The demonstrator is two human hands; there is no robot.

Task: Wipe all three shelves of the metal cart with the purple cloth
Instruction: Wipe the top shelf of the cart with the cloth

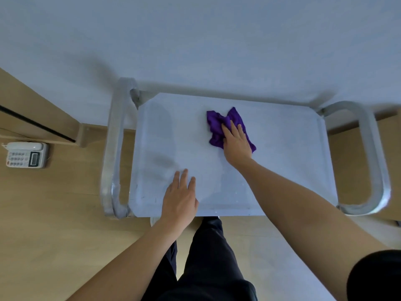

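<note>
Crumpled purple cloth (219, 127) on the grey metal cart's top shelf (282, 159).
Right hand (236, 144) presses it with flat fingers; left hand (180, 198) rests flat, holding nothing, near the front edge.

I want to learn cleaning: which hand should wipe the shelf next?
Right. The right hand presses flat on the purple cloth; the left hand rests bare on the top shelf.

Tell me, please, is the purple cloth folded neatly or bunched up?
Bunched up: the purple cloth lies crumpled under the right hand.
</note>
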